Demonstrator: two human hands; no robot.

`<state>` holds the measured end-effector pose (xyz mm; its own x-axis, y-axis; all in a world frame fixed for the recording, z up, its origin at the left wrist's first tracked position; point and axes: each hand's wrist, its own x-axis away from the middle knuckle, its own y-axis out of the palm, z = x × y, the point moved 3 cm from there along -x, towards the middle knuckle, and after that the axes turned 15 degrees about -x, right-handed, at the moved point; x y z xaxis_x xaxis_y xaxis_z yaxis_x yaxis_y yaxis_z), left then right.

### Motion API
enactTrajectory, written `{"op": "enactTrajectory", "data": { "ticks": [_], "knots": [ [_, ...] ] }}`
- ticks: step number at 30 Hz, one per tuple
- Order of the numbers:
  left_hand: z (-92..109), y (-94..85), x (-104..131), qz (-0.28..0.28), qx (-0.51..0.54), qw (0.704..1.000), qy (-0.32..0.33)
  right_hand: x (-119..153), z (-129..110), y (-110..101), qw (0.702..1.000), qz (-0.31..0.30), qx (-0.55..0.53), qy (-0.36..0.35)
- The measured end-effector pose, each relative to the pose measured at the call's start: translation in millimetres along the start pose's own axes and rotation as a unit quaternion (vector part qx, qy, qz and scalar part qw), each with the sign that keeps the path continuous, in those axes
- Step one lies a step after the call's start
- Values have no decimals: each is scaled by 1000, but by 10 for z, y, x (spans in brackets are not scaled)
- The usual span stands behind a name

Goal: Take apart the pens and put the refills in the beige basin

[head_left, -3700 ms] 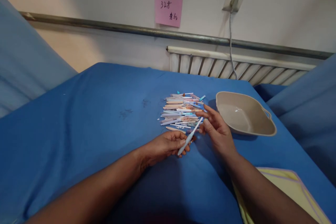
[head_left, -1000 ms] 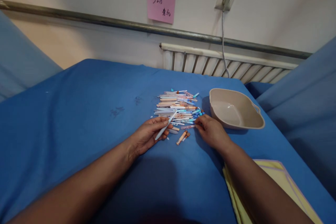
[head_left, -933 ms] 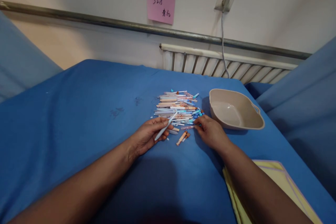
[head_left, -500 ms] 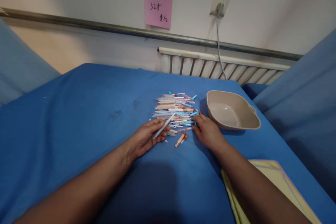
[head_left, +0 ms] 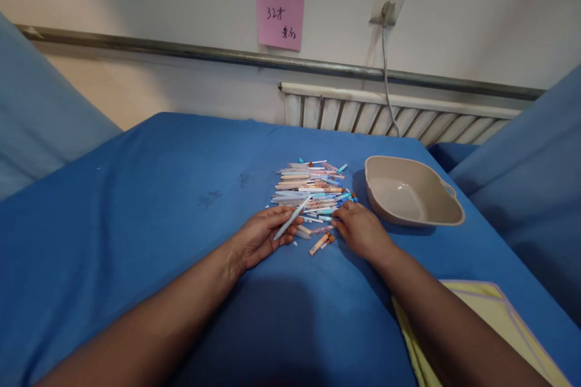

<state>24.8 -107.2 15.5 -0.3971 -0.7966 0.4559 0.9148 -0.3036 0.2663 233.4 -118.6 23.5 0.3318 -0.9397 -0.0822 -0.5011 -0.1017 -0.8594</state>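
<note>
A pale blue-grey pen part (head_left: 290,221) with a thin white end lies slanted in my left hand (head_left: 265,233), pinched between thumb and fingers. Beside it spreads a pile of pen parts (head_left: 313,184), white, orange, blue and teal, mostly lying crosswise. My right hand (head_left: 363,230) is at the lower right edge of this pile, its fingers drawn together and touching the parts there. What its fingertips grip, if anything, is hidden. Just below the pile, between both hands, are a short orange piece (head_left: 319,244) and a brown-ended piece (head_left: 328,240).
A beige plastic basin (head_left: 413,193) stands right of the pile on the blue cloth (head_left: 181,193). At the lower right lies a yellow cloth (head_left: 490,314), partly under my right forearm. Behind are a radiator (head_left: 399,112), a pipe (head_left: 227,55), a plugged-in cord and a pink note (head_left: 280,16).
The whole view has shifted slightly, so things appear a little farther right. My right fingertips have moved slightly toward the near side of the pile. My left hand still holds the pale pen part.
</note>
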Motion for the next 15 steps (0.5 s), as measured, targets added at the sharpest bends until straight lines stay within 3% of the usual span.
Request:
{"op": "enactTrajectory", "data": {
  "ticks": [15],
  "knots": [
    [-4,9,23,-13,2,1000,7,11,72,83,997,-17,-77,9]
  ]
}}
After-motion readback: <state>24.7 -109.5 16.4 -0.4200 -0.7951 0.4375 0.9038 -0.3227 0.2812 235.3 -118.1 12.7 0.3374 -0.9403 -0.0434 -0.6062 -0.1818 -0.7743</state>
